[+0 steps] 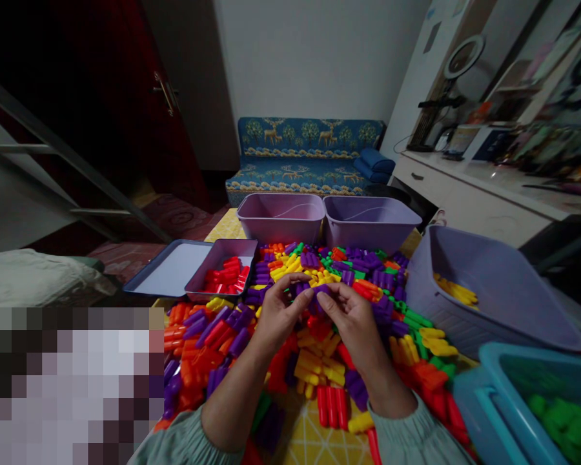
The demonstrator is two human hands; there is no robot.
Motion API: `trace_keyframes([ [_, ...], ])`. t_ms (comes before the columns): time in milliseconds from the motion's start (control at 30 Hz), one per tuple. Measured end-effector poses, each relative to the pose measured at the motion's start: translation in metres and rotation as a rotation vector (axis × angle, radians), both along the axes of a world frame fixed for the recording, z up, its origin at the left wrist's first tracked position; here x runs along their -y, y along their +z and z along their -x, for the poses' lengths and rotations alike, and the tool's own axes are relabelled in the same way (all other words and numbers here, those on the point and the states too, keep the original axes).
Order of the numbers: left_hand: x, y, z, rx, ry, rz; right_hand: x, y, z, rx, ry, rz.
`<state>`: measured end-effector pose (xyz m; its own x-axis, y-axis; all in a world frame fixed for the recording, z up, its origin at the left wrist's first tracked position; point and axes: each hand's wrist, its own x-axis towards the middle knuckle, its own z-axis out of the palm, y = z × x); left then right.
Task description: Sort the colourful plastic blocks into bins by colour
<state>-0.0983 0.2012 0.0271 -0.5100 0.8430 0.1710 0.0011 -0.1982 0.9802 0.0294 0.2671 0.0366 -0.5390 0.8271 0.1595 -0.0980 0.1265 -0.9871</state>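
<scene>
My left hand and my right hand meet above the middle of a wide heap of plastic toy pieces. Between my thumbs and fingers is a purple plastic toy piece, pinched from both sides and partly hidden by the fingers. Yellow ribbed pieces lie just below my hands. Nearer to me is a red ribbed piece on the yellow patterned tablecloth. Purple, orange, red and green pieces spread around both forearms.
Two lilac bins stand behind the heap. At right, a larger lilac bin holds yellow pieces, and a teal bin holds green ones. An open box with red pieces sits at left beside its lid. A blurred person is at lower left.
</scene>
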Motion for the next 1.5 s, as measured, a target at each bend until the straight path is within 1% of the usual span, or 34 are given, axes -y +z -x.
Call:
trace_keyframes([
  [133, -0.001, 0.001, 0.000, 0.000, 0.038, 0.009, 0.002, 0.000, 0.001, 0.025, 0.000, 0.003],
  [367, 0.000, -0.001, 0.000, 0.022, 0.019, -0.002, 0.001, -0.007, 0.001, 0.039, 0.034, -0.002],
  [600, 0.000, -0.002, 0.001, 0.014, 0.027, -0.009, 0.004, -0.002, 0.001, 0.019, 0.035, 0.005],
  [767, -0.001, -0.003, 0.001, -0.053, 0.088, -0.011, 0.004, 0.001, 0.002, 0.031, -0.021, -0.046],
  [967, -0.004, -0.004, 0.001, -0.010, 0.111, -0.097, 0.001, -0.002, 0.002, -0.021, -0.125, 0.033],
  [1033, -0.005, -0.003, 0.001, 0.021, 0.110, -0.121, 0.000, -0.003, 0.001, -0.038, -0.173, 0.026],
  [1133, -0.004, -0.003, 0.000, 0.063, 0.089, -0.129, 0.000, -0.004, 0.002, -0.057, -0.205, 0.018],
  [1300, -0.003, -0.004, 0.000, 0.049, -0.004, -0.108, 0.002, 0.001, 0.002, -0.096, -0.165, 0.041],
  [1367, -0.004, -0.005, 0.000, 0.059, 0.022, -0.127, 0.002, 0.004, 0.001, -0.124, -0.204, 0.031],
  [1433, -0.004, -0.004, 0.001, 0.081, 0.076, -0.147, 0.000, 0.005, -0.001, -0.147, -0.252, 0.023],
  [1500, -0.004, -0.003, 0.002, 0.103, 0.098, -0.159, -0.001, 0.006, -0.002, -0.149, -0.272, 0.021],
])
